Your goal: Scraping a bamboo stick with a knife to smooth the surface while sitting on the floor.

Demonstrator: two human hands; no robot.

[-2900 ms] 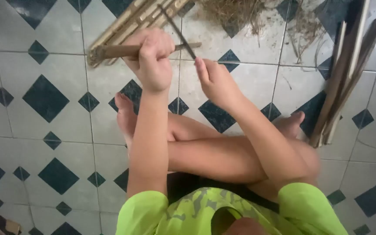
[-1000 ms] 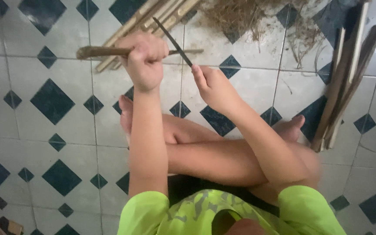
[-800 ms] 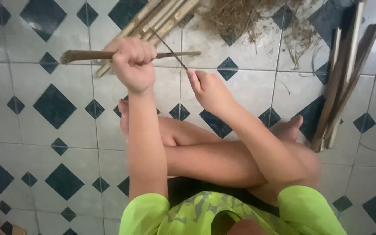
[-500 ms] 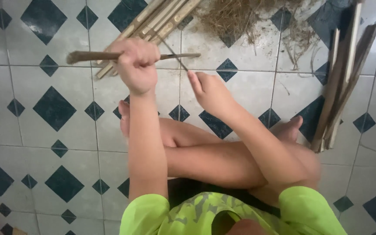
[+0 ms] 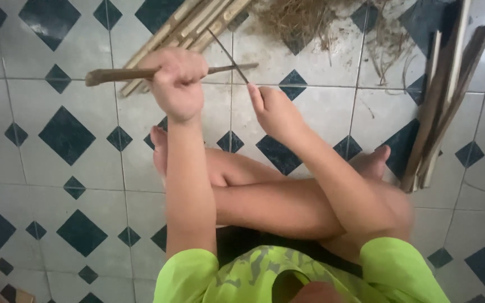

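My left hand (image 5: 178, 81) is clenched around a long knife with a brown wooden handle (image 5: 116, 74); its blade tip pokes out to the right of the fist. My right hand (image 5: 276, 112) pinches the near end of a thin dark strip (image 5: 228, 49) that slants up and away, crossing the blade just right of my left fist. I sit cross-legged on the tiled floor (image 5: 57, 168), both arms reaching out over my legs.
A bundle of split bamboo slats (image 5: 197, 25) lies on the floor behind my left hand. Dry fibrous shavings (image 5: 304, 19) are piled at the top centre. More dark long slats (image 5: 442, 101) lie at the right, beside my foot.
The knife has shifted left and right in small strokes against the strip. The strip has slid back out a little, and my right hand has moved slightly down and right.
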